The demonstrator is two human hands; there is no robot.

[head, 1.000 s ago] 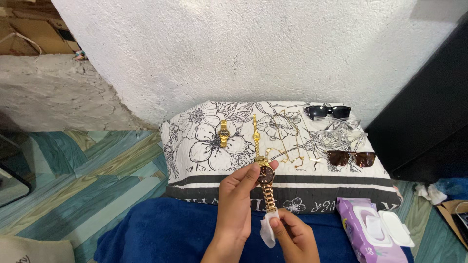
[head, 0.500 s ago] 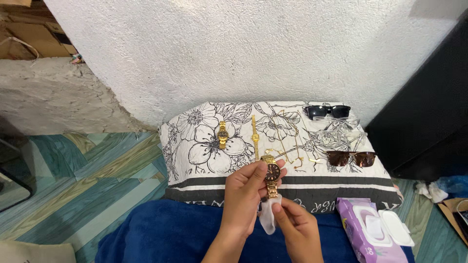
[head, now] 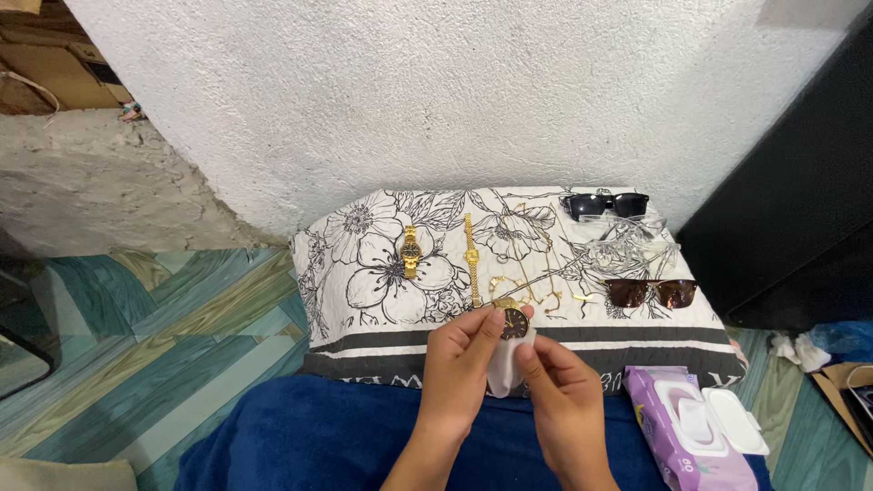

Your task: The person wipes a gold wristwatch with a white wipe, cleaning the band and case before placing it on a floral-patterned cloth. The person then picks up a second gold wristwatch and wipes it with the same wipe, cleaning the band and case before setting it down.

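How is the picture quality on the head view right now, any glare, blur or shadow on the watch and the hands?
Head view: even, soft light with no hard shadows; the left hand and right hand are sharp, not blurred. The watch face is dark, with no glare, but too small to read. The wipe looks bright, not blown out. The wide lens bends the wall at the edges.

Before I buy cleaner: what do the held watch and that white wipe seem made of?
Watch: looks like gold-toned polished metal, going by its shine, with a dark dial; plating or solid cannot be told. Wipe: thin, soft white cloth-like sheet, limp and draping.
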